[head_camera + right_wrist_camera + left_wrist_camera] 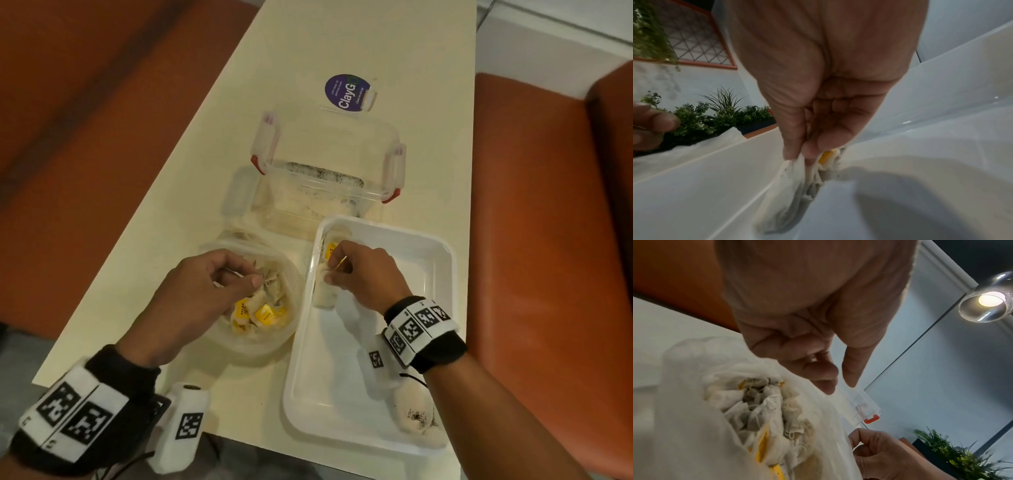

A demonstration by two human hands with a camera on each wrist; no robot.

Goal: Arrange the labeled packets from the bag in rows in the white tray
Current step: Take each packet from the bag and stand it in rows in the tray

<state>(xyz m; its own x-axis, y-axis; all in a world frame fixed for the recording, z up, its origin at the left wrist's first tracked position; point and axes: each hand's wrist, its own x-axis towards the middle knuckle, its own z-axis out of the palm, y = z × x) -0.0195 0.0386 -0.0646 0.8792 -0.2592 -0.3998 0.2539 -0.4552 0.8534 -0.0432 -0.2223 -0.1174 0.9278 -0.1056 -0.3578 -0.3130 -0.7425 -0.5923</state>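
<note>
A clear plastic bag [250, 342] lies on the table, holding several tea packets [263, 313] with yellow labels. My left hand [246, 277] hovers at its mouth, fingers curled, thumb and forefinger pinching the bag's film [694, 418] beside the packets [760, 410]. The white tray [342, 411] stands to the right. My right hand [334, 270] pinches one packet [323, 294] against the tray's left wall. In the right wrist view the packet [793, 191] hangs from my fingertips [809, 151], touching the tray floor [920, 162]. Another yellow-labelled packet [331, 249] lies in the tray's far left corner.
A clear lidded container [325, 171] with red clasps stands just behind the bag and tray. A purple sticker [346, 93] is further back. A pale speckled thing [418, 421] lies at the tray's near right corner. Orange benches [548, 240] flank the narrow table.
</note>
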